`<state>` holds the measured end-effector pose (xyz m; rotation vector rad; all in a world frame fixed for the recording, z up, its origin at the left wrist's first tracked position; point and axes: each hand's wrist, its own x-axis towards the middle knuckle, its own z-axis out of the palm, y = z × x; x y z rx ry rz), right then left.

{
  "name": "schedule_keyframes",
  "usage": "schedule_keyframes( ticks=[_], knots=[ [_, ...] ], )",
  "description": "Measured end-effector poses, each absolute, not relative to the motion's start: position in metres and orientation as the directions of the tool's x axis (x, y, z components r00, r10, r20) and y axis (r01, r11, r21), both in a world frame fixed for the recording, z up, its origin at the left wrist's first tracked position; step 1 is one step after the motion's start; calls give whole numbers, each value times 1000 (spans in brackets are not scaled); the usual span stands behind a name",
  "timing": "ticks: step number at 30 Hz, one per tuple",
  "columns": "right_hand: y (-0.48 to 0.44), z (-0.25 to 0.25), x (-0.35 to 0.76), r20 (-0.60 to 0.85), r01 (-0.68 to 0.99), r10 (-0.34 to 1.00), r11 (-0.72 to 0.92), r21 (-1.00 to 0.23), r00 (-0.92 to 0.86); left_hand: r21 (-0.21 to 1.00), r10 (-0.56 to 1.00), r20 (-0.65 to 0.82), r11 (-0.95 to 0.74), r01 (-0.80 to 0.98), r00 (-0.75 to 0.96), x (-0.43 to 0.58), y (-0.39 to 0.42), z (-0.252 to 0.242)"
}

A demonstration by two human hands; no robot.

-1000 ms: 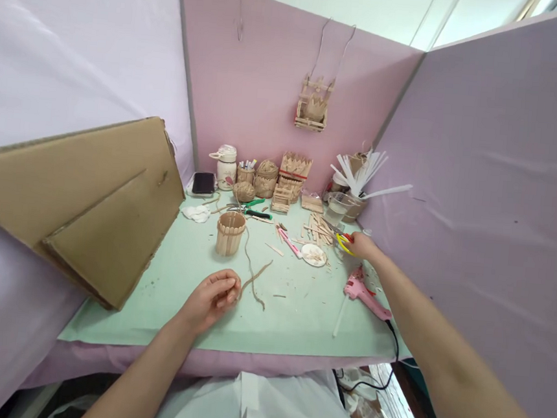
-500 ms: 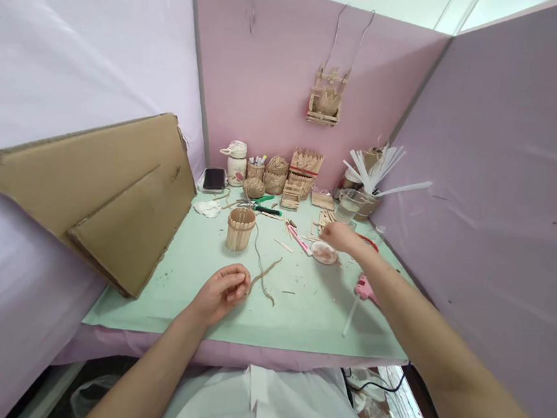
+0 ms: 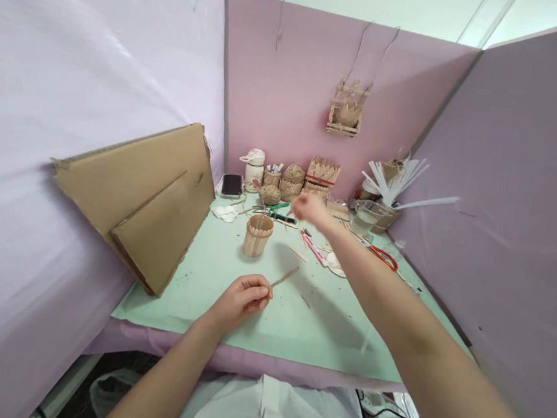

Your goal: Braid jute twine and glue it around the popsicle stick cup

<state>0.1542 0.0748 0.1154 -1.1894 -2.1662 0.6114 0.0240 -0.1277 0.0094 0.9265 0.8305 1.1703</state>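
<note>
My left hand (image 3: 246, 300) rests low over the front of the table, thumb and fingers pinched on a short piece of twine (image 3: 286, 276) whose end sticks out to the right. My right hand (image 3: 310, 208) is raised towards the back, fingers curled and a little blurred; what they hold, if anything, is hidden. Left of it lies a ball of twine (image 3: 270, 195), with green-handled pliers (image 3: 282, 217) close by. Between my hands and to the left, a small cup of wooden sticks (image 3: 257, 238) stands upright, a strand of twine showing at its mouth.
Large cardboard sheets (image 3: 162, 205) lean at the left. A pink pen-like tool (image 3: 314, 250), a white dish (image 3: 336, 263) partly behind my right arm, and red-handled scissors (image 3: 384, 257) lie to the right. White glue sticks (image 3: 398, 184) stand beside a clear cup (image 3: 366, 217).
My right hand has moved left and back from above the white dish. The long twine strand is gone from the table front. My left hand keeps its pinch. The view has shifted left.
</note>
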Motion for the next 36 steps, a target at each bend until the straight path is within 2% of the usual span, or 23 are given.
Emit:
schedule_keyframes(
  ticks=[2, 3, 5, 7, 10, 14, 17, 23, 28, 36],
  knots=[
    [98, 143, 162, 352, 549, 875, 484, -682, -333, 919, 979, -50, 123, -375, 197, 24, -128, 9],
    [104, 151, 165, 408, 432, 888, 459, -776, -211, 917, 980, -50, 122, -379, 194, 25, -129, 9],
    [101, 152, 170, 461, 194, 886, 462, -866, -49, 916, 983, -59, 123, -383, 173, 26, -128, 12],
    [85, 137, 170, 443, 93, 891, 452, -887, -102, 926, 987, -73, 120, -359, 141, 27, -124, 19],
    [58, 104, 164, 363, 51, 897, 387, -921, -251, 955, 994, -50, 75, -286, 96, 30, -108, 40],
    [44, 73, 156, 345, -25, 925, 346, -938, -161, 956, 998, 69, -70, -286, -13, 38, -69, 67],
    [43, 58, 156, 347, -46, 934, 344, -938, -89, 954, 992, 71, -97, -284, -100, 48, -40, 67],
    [41, 46, 167, 379, -23, 921, 378, -926, -87, 969, 981, 85, -122, -215, -174, 60, -20, 33],
    [32, 48, 167, 399, 26, 910, 404, -915, -113, 970, 962, 123, -169, -175, -245, 58, -23, 27],
    [15, 32, 182, 418, 91, 898, 432, -897, -141, 942, 979, 107, -156, -297, -175, 62, -25, 27]
  ],
)
